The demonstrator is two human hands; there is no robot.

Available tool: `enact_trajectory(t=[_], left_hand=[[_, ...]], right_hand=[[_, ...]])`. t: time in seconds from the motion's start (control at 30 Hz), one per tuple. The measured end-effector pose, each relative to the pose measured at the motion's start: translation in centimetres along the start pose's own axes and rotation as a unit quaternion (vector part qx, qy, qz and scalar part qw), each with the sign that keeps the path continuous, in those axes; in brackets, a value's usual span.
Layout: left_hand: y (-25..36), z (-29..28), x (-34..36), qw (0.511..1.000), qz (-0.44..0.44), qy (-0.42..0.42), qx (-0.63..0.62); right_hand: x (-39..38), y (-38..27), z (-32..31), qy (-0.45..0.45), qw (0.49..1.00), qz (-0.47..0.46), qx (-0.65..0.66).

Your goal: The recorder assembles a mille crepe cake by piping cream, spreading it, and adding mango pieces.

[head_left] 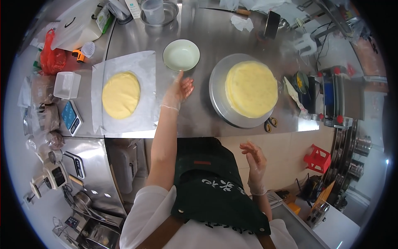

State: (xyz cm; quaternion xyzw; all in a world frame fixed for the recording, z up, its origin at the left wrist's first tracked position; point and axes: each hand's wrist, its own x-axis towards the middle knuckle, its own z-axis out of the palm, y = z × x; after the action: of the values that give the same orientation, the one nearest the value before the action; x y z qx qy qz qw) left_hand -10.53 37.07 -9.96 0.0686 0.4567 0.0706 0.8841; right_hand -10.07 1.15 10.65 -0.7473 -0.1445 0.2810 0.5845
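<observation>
My left hand (pixel 181 89), in a clear thin glove, reaches over the steel table. One finger points at the near rim of a pale green bowl (pixel 181 55); I cannot tell whether it touches. The other fingers are loosely bent and apart, with nothing in them. Right of it, a stack of round yellow crepe-like layers (pixel 251 89) stands on a round metal turntable (pixel 219 98). To the left, a flat round of yellow dough or crepe (pixel 121 95) lies on white paper (pixel 145 68). My right hand (pixel 254 162), also gloved, hovers off the table edge, fingers half bent and holding nothing.
Black-and-yellow scissors (pixel 270 124) lie beside the turntable. A piping bag (pixel 295 95) is farther right, and a phone (pixel 271 25) stands at the back. On the left are a blue scale (pixel 72 117) and a white tub (pixel 66 85). A red stool (pixel 317 159) is on the floor.
</observation>
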Motion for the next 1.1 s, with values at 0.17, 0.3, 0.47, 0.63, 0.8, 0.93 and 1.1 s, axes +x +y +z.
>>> enact_trajectory(t=[0.17,0.3,0.47,0.63,0.8,0.93,1.1], left_hand=[[-6.0,-4.9,-0.8,0.975,0.157,0.037,0.151],[-9.8,-6.4,-4.9,0.936,0.254,0.013,0.245],[-13.8,-7.8,-7.1,0.928,0.189,0.008,0.32],[-18.9,-7.1,-9.5,0.878,0.092,-0.052,0.468],[-24.1,-3.7,-10.8,0.814,0.073,-0.131,0.562],[-27.0,-3.5,-10.8,0.795,0.079,-0.122,0.588],[-32.5,-2.4,-10.8,0.794,0.087,-0.069,0.598]], right_hand=[[-0.1,1.6,0.6,0.024,0.999,0.02,-0.014],[2.1,5.8,-0.4,0.013,0.875,0.126,0.468],[0.9,8.0,-1.4,0.064,0.806,0.111,0.578],[1.3,11.3,-5.5,0.101,0.841,0.074,0.526],[8.8,17.9,-14.1,0.345,0.884,-0.093,-0.301],[13.0,19.7,-17.0,0.258,0.8,-0.092,-0.533],[15.9,21.3,-19.4,0.267,0.812,-0.075,-0.513]])
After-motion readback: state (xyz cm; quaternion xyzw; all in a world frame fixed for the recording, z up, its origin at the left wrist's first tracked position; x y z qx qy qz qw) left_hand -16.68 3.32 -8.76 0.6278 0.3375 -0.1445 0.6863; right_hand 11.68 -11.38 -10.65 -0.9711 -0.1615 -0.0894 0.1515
